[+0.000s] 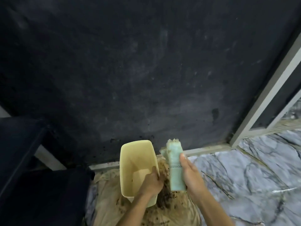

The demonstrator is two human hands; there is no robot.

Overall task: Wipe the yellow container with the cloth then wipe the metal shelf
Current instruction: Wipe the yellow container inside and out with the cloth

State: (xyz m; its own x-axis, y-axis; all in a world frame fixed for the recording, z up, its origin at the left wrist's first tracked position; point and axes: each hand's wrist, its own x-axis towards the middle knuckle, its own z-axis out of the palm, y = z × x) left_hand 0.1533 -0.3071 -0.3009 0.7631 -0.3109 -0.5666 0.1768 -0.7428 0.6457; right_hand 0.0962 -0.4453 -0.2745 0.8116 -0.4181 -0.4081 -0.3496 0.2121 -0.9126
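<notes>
A pale yellow rectangular container [135,160] is held upright near the bottom middle, its open mouth facing me. My left hand [152,181] grips its right rim, fingers hooked inside. Just to the right, my right hand [190,173] holds a folded light green cloth [175,162] standing on end, apart from the container. The cloth's frayed top edge points upward. A grey metal frame [267,88] rises at the right; I cannot tell whether it belongs to the shelf.
A large dark, dusty panel [146,70] fills the background. Beneath the hands lies a beige plastic sheet [162,209] strewn with dark dirt crumbs. Marble-patterned floor [252,176] spreads to the right. Dark blue furniture [32,160] stands at the left.
</notes>
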